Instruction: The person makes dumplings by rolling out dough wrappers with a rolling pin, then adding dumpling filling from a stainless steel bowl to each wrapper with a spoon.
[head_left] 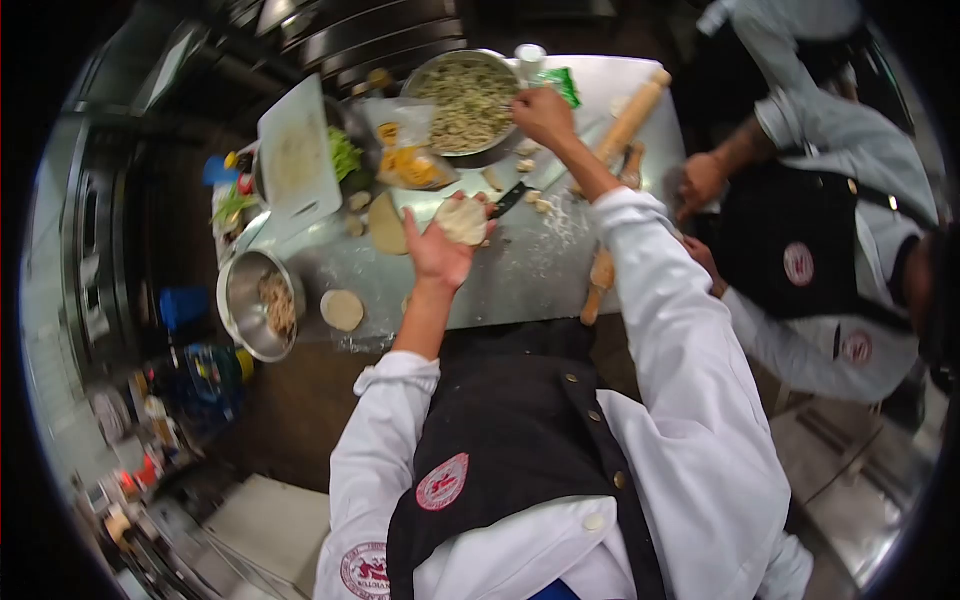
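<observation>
On the upturned palm of my left hand point(440, 250) lies a pale dough round point(461, 221), with the fingers under and around it. My right hand point(546, 116) is raised at the right rim of a wide metal bowl point(417, 72) of chopped, pale green and whitish filling point(468, 105). Its fingers are curled together; what they hold, if anything, is hidden. Another flat dough piece point(388, 224) lies just left of my left hand, and a dough round point(342, 310) sits near the table's front edge. A dark-handled knife point(511, 200) rests right of the left hand.
A long rolling pin point(632, 118) and a smaller one point(600, 285) lie on the right of the floured metal table point(540, 260). A white cutting board point(300, 160) leans at left, above a steel bowl point(240, 290) with filling. Close on the right stands a co-worker point(830, 230).
</observation>
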